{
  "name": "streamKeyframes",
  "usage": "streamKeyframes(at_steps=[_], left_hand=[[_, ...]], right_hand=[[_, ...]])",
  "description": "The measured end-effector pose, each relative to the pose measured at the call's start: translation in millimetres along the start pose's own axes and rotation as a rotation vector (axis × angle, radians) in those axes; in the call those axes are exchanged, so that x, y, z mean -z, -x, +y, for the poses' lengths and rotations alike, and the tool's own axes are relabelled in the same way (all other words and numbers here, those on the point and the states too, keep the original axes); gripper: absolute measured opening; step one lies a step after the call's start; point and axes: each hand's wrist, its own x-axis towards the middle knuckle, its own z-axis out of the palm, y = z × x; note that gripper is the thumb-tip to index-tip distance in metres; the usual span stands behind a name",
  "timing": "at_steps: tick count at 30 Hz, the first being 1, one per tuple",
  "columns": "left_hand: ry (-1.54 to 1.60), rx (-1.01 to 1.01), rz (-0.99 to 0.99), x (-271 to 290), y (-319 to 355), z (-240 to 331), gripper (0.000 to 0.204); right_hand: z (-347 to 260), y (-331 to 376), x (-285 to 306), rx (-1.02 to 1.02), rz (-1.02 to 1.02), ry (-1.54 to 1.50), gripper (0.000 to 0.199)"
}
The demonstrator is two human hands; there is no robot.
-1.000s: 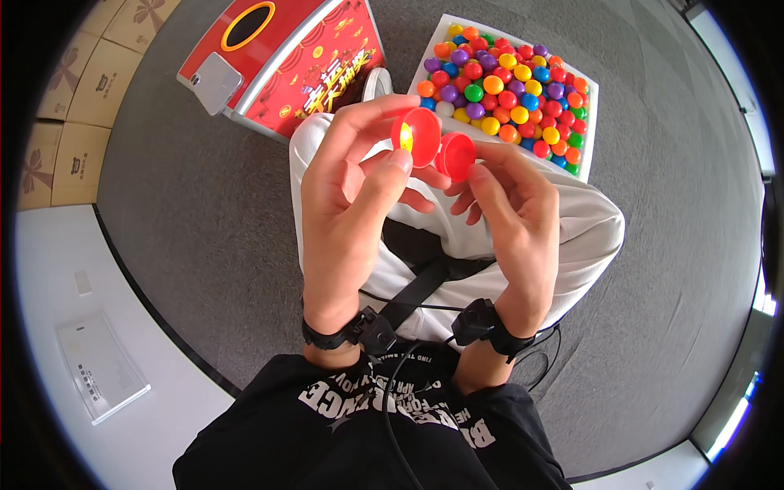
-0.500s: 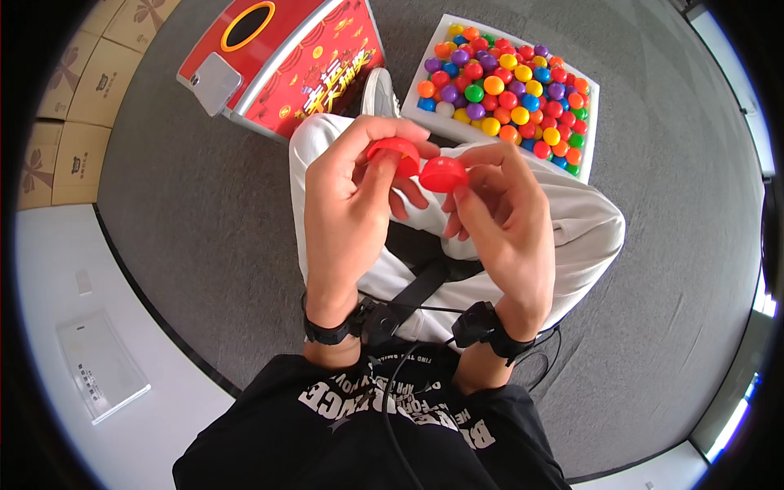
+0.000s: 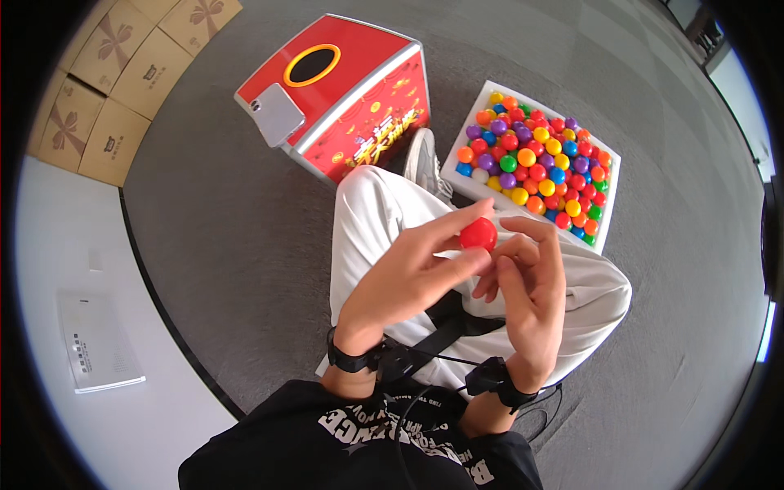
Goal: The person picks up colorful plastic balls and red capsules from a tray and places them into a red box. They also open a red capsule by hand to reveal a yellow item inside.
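Over my lap, the thumb and fingers of my left hand (image 3: 415,273) hold a small red plastic ball (image 3: 478,235), which looks whole. Close by on the right, my right hand (image 3: 535,294) has its index finger reaching toward the ball. Its thumb presses against the other curled fingers. Whatever may be between them is too small or hidden to make out. Beyond my knees is a white tray (image 3: 612,219) heaped with small balls (image 3: 527,158) in red, yellow, orange, blue, green and purple.
Ahead and to the left stands a red box (image 3: 359,61) with a round yellow-rimmed hole. A phone (image 3: 276,115) lies on its top edge. Brown cartons (image 3: 151,73) are stacked at the far left. My crossed legs (image 3: 371,220) are close to the box and tray.
Two separate red half shells, one in each hand, now appear as one closed ball in my left hand. My right hand no longer shows its half. The view has shifted.
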Motion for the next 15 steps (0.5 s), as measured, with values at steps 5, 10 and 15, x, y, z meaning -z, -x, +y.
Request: streamKeyframes(at_steps=[5,10,15], left_hand=[[-0.340,-0.084,0.028,-1.4,-6.8,1.4,0.049],[-0.055,0.010,0.244,16.3,-7.1,-1.9,0.035],[-0.171,-0.094,0.385,53.7,-5.9,10.7,0.042]], right_hand=[[1.8,-0.2,1.4,0.055,-0.008,-0.071,0.039],[3.3,-1.4,7.0,0.074,0.009,-0.115,0.042],[8.7,-4.4,14.8,0.064,-0.002,-0.083,0.044]])
